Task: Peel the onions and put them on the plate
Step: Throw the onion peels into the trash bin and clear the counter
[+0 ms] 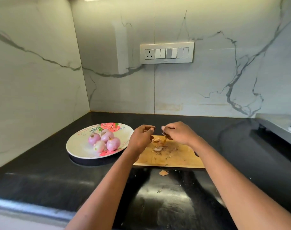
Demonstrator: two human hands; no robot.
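Both our hands hover over the far end of the cutting board, close together but not touching. Our right hand is curled around something small with papery skin hanging from it — probably an onion mid-peel, though the fingers hide most of it. Our left hand has its fingers curled with thumb and fingertip pinched together; whether it holds a scrap of skin we cannot tell.

We work above the board so the skins fall there; peel scraps litter it, and one flake has landed on the black counter. Just to the left sits the floral plate, kept near for short transfers — five peeled onions are already clustered on it.
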